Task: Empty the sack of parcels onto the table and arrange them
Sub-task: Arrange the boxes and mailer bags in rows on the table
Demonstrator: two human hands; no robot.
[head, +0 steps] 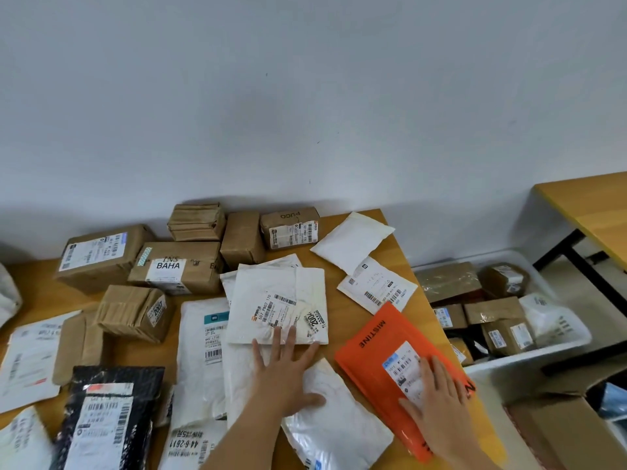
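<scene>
Parcels cover the wooden table (364, 228). My left hand (286, 374) lies flat with fingers spread on white mailers, its fingertips touching the white padded mailer (276, 300) with a label. My right hand (437, 398) presses flat on the orange MISTINE mailer (376, 347) near the table's right edge, covering part of its white label. A glossy white bag (339, 425) lies between my two hands. Brown boxes, one marked BAHA (176, 266), stand in rows at the back. A black bubble mailer (108, 415) lies at the front left.
A white bin (529, 361) with several brown boxes stands on the floor right of the table. An open cardboard box (559, 432) sits in front of it. Another wooden table (590, 205) stands at far right. A grey wall rises behind.
</scene>
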